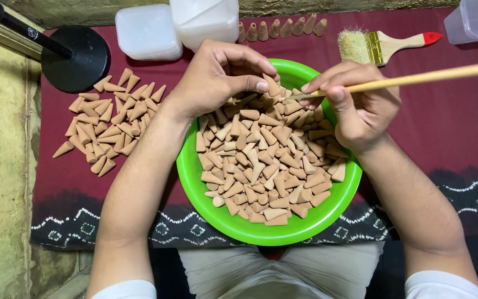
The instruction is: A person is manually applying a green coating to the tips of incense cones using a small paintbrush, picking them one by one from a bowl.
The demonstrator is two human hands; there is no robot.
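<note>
One cone [273,86] is pinched in left hand [217,75], thin stick [416,79] gripped in right hand [358,105]; approx. a third lie in the side pile [109,119], most left in green bowl [195,177].

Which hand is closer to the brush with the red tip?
The right hand. It is just below the flat brush, holding a thin stick. The left hand is further left, across the green bowl.

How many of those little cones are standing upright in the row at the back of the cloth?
7 cones stand in a row at the cloth's back edge, between the stacked white containers and the brush; others may be hidden behind the containers.
</note>
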